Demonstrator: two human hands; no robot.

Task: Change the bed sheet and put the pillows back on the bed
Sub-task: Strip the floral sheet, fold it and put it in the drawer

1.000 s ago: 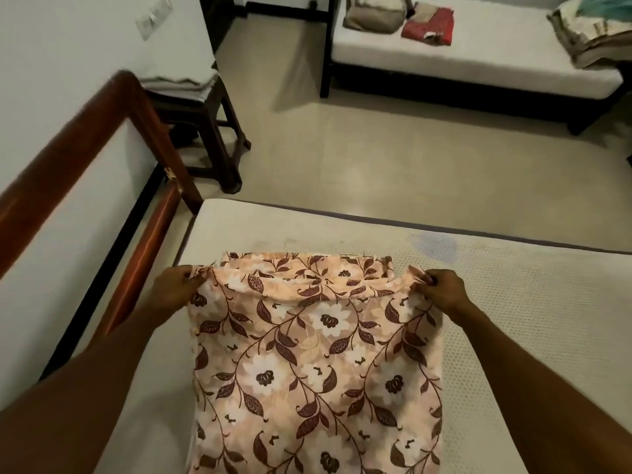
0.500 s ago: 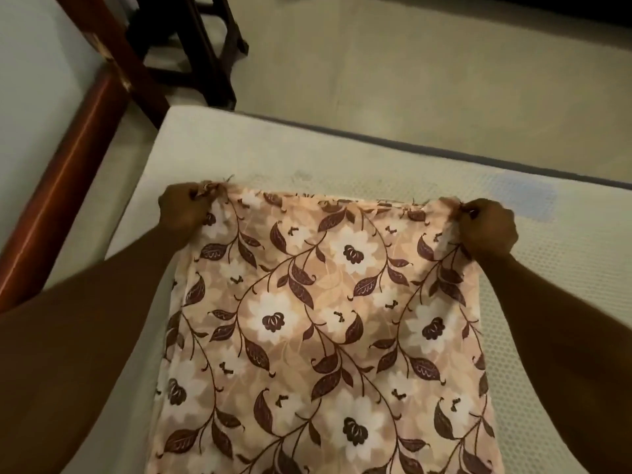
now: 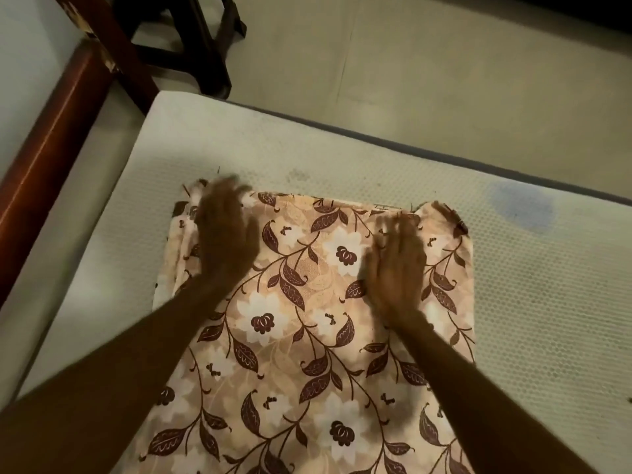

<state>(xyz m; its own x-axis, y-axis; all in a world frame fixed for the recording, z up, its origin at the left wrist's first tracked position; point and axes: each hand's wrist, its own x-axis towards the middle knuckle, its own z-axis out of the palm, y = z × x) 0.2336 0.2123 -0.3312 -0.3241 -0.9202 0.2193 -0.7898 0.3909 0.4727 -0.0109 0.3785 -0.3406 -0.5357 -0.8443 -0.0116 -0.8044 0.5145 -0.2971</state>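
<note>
The folded floral bed sheet (image 3: 307, 336) is lying flat on the bare mattress (image 3: 342, 155), its long axis running from just beyond the fingertips back under both forearms toward the person. Its far edge is sitting just ahead of the fingertips, with one far corner outboard of each hand. The left hand (image 3: 224, 241) and right hand (image 3: 396, 265) are both lying over it, fingers straight and spread, gripping nothing. Motion blur is hiding whether the palms are pressing. Opening it out is probably going to start at those far corners, and the left corner looks nearer its hand. A wooden bed rail (image 3: 51, 155) is running left of the left hand.
</note>
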